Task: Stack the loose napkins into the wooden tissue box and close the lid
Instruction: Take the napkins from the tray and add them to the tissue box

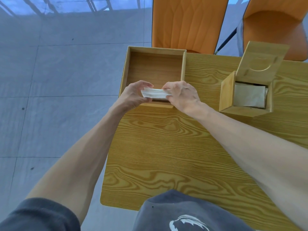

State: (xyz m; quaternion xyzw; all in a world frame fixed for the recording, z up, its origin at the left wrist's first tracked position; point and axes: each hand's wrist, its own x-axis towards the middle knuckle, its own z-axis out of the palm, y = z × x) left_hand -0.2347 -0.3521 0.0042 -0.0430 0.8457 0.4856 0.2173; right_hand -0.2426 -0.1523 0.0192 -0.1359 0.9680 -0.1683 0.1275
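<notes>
the table [166, 147] is showing a yellow-brown wood grain with dark swirling lines. the tray [183, 64] and the tissue box [226, 95] are showing pale honey wood, the napkins [155, 94] white. the chairs [188, 22] are glowing orange, the floor [58, 72] is looking grey-blue, and the shirt [166, 210] is showing dark grey with a white print.

I can read no words, numbers or brand names anywhere. The only mark is a white swirl-shaped print [189, 223] on my grey cotton shirt [166, 212], and it carries no letters.
</notes>
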